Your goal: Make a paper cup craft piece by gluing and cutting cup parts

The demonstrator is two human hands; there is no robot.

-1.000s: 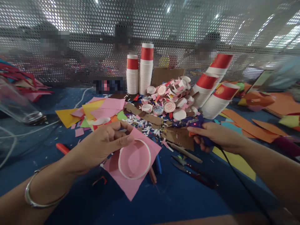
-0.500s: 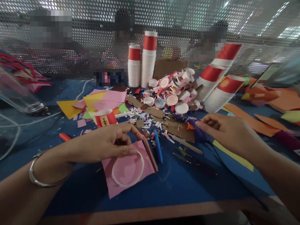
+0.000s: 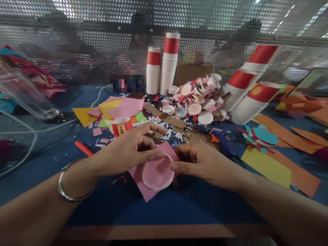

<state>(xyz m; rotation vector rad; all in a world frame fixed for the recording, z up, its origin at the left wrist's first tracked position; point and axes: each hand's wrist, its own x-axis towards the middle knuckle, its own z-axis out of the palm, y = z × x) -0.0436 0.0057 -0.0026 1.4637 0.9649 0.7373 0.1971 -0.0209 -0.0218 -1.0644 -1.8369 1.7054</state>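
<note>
A square of pink paper [image 3: 156,173] is held up at the middle of the blue table, with a white ring like a cut cup rim [image 3: 159,188] lying against it. My left hand [image 3: 133,147] grips the paper from the left, thumb on the ring's top edge and index finger stretched out beyond. From the right, my right hand [image 3: 197,159] pinches the paper's edge, thumb at the ring's side; its other fingers are partly hidden behind. Beyond my right hand lies a dark blue glue gun [image 3: 222,139]. A red cup piece [image 3: 121,126] stands behind my left hand.
Tall stacks of paper cups [image 3: 168,65] stand at the back, and leaning stacks [image 3: 246,102] at the right. Between them is a heap of cut cup bottoms [image 3: 194,108]. Paper scraps [image 3: 169,131] litter the middle. A clear plastic cup [image 3: 33,95] lies tilted at left.
My right hand has left the glue gun and come in to the pink paper's right edge. The view has turned slightly left, and a blue round paper piece now shows at right.
</note>
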